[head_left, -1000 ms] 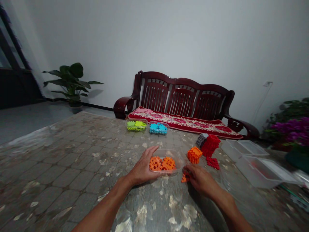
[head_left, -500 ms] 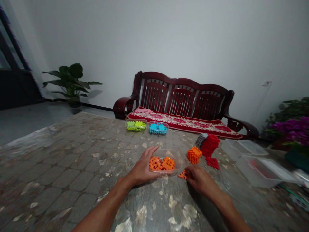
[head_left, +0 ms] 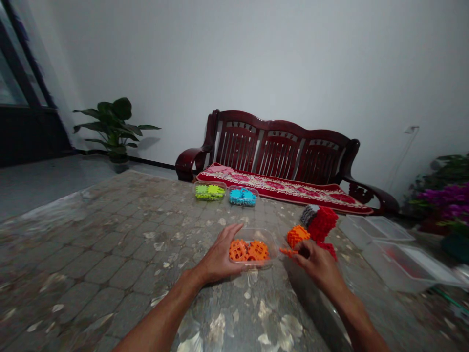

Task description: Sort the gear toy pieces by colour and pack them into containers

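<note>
My left hand (head_left: 220,255) is wrapped round the left end of a clear plastic container (head_left: 273,247). Inside it lie round orange building pieces (head_left: 257,251) with open centres. To the right of the container, my right hand (head_left: 315,259) pinches a flat orange building piece (head_left: 288,252), held edge-on just above the table. Behind that hand sits a stack of orange pieces (head_left: 298,235). Stacks of red pieces (head_left: 323,222) and grey pieces (head_left: 309,215) stand beyond it, and some lower red pieces (head_left: 330,249) are partly hidden by my right hand.
Farther back on the table (head_left: 110,264) are a container of lime-green pieces (head_left: 210,191) and a container of blue pieces (head_left: 243,196). On the right lies an opened translucent box (head_left: 388,266). A wooden bench (head_left: 274,151) stands past the table, with purple flowers (head_left: 447,203) at far right.
My right hand has lifted the flat orange piece off the table and brought it slightly up and to the right. My left hand still holds the container. The view has shifted a little.
</note>
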Motion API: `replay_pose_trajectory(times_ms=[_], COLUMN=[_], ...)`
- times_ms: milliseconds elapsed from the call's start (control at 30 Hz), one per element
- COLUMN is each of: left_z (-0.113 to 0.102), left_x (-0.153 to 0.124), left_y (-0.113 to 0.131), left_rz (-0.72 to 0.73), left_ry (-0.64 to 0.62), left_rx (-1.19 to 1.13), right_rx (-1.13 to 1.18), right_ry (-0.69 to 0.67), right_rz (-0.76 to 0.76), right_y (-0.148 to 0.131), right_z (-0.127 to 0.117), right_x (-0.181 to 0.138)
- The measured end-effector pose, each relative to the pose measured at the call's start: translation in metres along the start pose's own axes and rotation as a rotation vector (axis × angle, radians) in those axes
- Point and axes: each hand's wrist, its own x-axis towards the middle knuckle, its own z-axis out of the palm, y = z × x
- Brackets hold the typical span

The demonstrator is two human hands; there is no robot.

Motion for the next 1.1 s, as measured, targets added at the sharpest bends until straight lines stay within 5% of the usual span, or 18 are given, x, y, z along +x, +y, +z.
replay_pose_trajectory(times_ms=[133,333,467,767,933,1100], left_z=[0.0,0.0,0.0,-0.002,-0.001,0.002], left_x=[0.0,0.0,0.001,0.0,0.0,0.0], left_y=[0.005,0.005,0.002,0.008,0.008,0.002], left_rz=[-0.019,-0.006,0.012,-0.02,-0.039,-0.068], left_ry=[0.01,0.023,0.006,0.012,0.028,0.031], left_rx=[-0.022,-0.033,-0.031,-0.04,-0.045,-0.069], right_rx=[0.115,-0.024,-0.044,0.105,0.025,-0.181], right_ry=[0.144,0.109,0.018,0.158,0.356,0.226], right_rz=[-0.129,-0.343,-0.392,-0.23,-0.077,0.11], right_y=[-0.028,-0.073,-0.079,-0.056,-0.017,0.031], right_z=[-0.002,0.034,0.047,0.043,0.008,-0.024], right_x=[0.006,0.021,0.026,0.028,0.045,0.058])
